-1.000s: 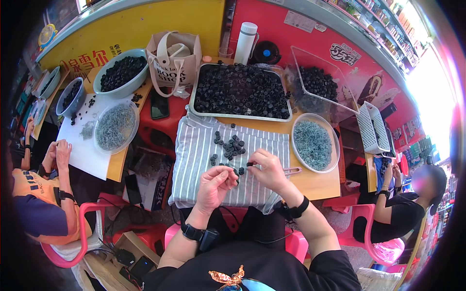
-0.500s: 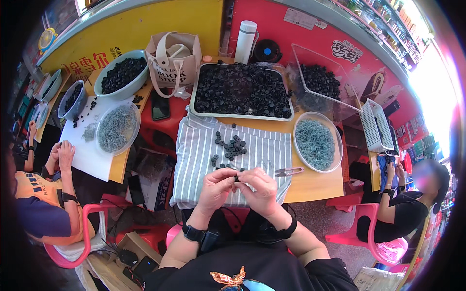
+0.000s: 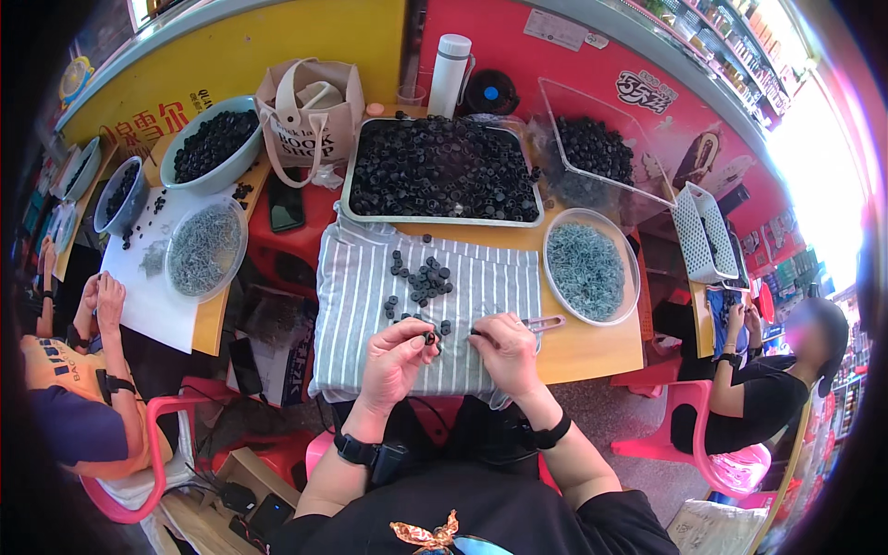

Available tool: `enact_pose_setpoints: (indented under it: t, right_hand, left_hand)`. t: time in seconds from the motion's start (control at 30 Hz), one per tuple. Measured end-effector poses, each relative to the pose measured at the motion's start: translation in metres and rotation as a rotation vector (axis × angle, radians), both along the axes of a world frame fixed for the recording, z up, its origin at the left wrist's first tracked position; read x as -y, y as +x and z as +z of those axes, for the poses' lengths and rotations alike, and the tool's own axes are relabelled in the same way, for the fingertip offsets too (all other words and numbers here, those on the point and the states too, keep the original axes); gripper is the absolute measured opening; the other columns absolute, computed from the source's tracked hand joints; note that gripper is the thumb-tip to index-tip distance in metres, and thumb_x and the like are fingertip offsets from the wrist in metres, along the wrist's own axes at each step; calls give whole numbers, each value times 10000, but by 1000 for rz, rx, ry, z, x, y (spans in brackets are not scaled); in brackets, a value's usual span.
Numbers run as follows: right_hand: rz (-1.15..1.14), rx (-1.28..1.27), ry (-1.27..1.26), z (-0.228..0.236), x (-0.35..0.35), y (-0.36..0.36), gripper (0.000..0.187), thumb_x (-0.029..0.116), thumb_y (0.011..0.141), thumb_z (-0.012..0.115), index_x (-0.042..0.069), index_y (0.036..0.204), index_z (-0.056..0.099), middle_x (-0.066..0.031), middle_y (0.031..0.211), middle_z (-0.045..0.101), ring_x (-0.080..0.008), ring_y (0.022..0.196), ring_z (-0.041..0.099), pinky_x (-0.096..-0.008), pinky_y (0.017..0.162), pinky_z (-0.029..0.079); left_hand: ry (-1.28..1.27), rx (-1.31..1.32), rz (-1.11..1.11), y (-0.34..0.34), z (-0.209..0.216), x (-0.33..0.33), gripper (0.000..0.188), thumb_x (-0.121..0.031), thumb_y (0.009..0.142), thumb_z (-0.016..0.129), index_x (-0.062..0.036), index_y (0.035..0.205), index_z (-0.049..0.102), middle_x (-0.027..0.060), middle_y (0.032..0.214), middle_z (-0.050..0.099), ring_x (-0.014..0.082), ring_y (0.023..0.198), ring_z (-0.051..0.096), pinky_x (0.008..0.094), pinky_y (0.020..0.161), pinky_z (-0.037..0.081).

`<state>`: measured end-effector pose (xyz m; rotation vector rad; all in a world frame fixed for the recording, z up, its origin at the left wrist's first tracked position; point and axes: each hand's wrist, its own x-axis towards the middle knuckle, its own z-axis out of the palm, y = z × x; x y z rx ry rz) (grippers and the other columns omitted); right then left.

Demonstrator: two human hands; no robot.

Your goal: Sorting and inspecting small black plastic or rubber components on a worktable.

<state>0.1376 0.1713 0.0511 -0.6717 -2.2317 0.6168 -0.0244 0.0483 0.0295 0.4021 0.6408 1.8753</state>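
Observation:
Between the thumb and fingers of my left hand (image 3: pixel 396 359) is a small black round cap (image 3: pixel 429 339), its open side partly showing. My right hand (image 3: pixel 507 353) is pinched just above the striped cloth (image 3: pixel 361 277); a dark bit shows at its fingertips, too small to make out. Several loose black caps (image 3: pixel 427 285) lie on the cloth beyond my hands. Thread snips (image 3: pixel 546 324) lie beside my right hand, which covers part of them. A round tub (image 3: pixel 552 289) of thin, pale blue-grey pieces stands to the right.
Behind the cloth stands a metal tray (image 3: pixel 348 196) heaped with black caps. A clear bin (image 3: pixel 601 174), a white bottle (image 3: pixel 450 76) and a canvas bag (image 3: pixel 282 111) surround it. Co-workers sit left (image 3: pixel 69 398) and right (image 3: pixel 754 398). A phone (image 3: pixel 287 199) rests on a red stool.
My hands have moved apart: the left keeps a cap at its fingertips, while the right has shifted rightward, covering more of the thread snips. The whole view has shifted slightly.

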Motion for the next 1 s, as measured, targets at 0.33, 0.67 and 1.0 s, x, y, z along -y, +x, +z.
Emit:
enact_pose_setpoints:
  t: [0.33, 0.67, 1.0]
  right_hand:
    - [264, 505, 446, 24, -37, -25, 113, -7, 707, 573, 33, 811, 595, -100, 833, 601, -310, 801, 578, -391, 741, 482]
    - [5, -169, -465, 9, -16, 3, 71, -62, 826, 699, -7, 869, 689, -62, 771, 645, -113, 707, 600, -249, 654, 466]
    - [-36, -243, -442, -15, 2, 0, 114, -116, 803, 686, -14, 853, 679, -48, 804, 655, -109, 739, 604, -238, 678, 476]
  left_hand:
    - [46, 5, -12, -1, -5, 1, 214, 21, 929, 582, 43, 1121, 673, 114, 1000, 685, 175, 849, 674, 269, 729, 527]
    - [72, 12, -20, -2, -7, 0, 211, 18, 927, 583, 49, 1115, 674, 116, 994, 684, 179, 843, 668, 269, 728, 520]
    - [55, 17, -16, -2, -6, 1, 211, 4, 937, 580, 45, 1123, 672, 122, 1000, 694, 176, 855, 676, 269, 729, 523]
